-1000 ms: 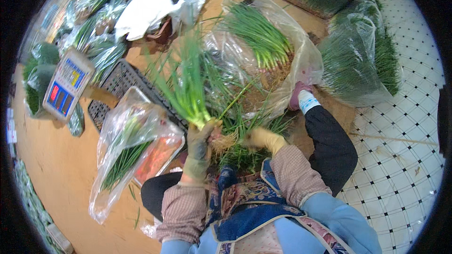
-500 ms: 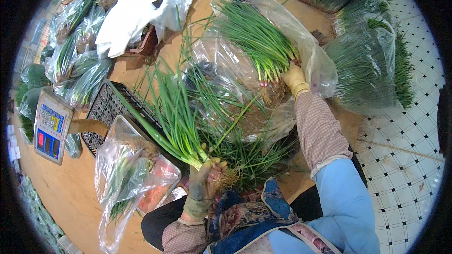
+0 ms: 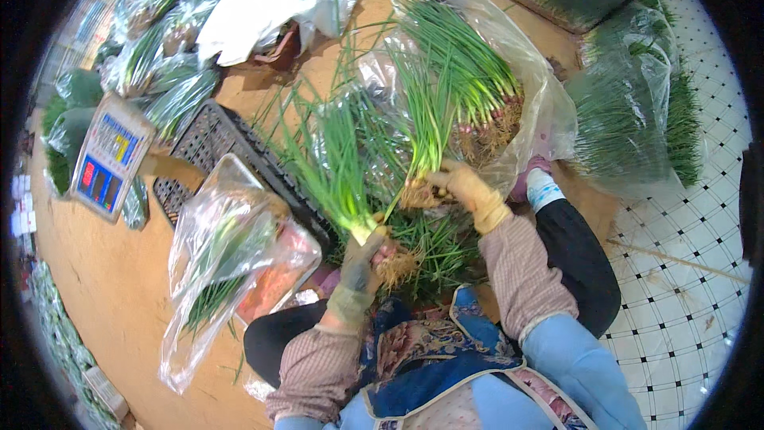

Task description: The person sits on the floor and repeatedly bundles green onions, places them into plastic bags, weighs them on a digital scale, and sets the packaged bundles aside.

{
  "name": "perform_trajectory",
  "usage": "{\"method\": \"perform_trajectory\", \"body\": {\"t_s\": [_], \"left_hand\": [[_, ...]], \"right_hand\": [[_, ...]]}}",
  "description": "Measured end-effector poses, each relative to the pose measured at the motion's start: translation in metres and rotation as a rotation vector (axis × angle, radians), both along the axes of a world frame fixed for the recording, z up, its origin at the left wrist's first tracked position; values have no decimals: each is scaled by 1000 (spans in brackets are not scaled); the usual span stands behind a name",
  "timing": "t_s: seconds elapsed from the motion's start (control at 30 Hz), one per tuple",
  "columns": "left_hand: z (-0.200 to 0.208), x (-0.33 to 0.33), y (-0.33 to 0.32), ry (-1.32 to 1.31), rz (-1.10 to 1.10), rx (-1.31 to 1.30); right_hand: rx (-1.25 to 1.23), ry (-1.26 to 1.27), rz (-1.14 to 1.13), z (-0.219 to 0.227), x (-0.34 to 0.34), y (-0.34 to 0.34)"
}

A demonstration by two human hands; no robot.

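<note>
My gloved left hand (image 3: 360, 269) is closed around the root end of a bunch of spring onions (image 3: 341, 179), their green leaves fanning away from me. To its right, my gloved right hand (image 3: 471, 191) grips a smaller bundle of spring onions (image 3: 430, 131) just above the hairy roots. That bundle's leaves point away, beside the left-hand bunch. Beyond, a larger pile of spring onions (image 3: 469, 56) with reddish bulbs and soiled roots lies on an opened clear plastic bag (image 3: 549, 103). Loose green leaves (image 3: 442, 251) are heaped below my hands.
At left are a digital scale (image 3: 114, 155), a black plastic crate (image 3: 208, 137) and a tray (image 3: 306, 251) holding bagged spring onions (image 3: 227, 259). Bagged greens (image 3: 625, 103) stand at the right, with more wrapped bundles (image 3: 151, 40) and a white plastic bag (image 3: 259, 8) at far left.
My right hand has drawn a small bundle of spring onions off the pile, toward me and left. My left hand, still holding its bunch, has shifted slightly away from me. The view has shifted too.
</note>
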State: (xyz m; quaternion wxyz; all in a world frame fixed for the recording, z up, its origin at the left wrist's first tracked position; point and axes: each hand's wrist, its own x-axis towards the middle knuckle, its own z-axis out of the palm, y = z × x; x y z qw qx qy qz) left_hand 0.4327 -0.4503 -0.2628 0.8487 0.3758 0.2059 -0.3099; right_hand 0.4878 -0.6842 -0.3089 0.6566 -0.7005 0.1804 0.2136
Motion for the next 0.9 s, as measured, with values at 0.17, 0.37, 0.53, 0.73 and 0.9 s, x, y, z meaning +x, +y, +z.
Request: {"method": "perform_trajectory", "body": {"t_s": [0.17,0.37,0.53,0.73,0.9], "left_hand": [[2,-15,-1,-115,-75,180],[9,-40,-4,-153,15,135],[12,-56,-14,-166,68,249],[14,-76,-2,-136,91,123],[18,-90,10,-191,28,87]], "right_hand": [[-9,68,93,41,-61,66],[-234,-28,69,66,-79,74],[-453,-248,18,43,-98,75],[80,-24,-382,60,-122,95],[66,-40,-681,47,-121,52]]}}
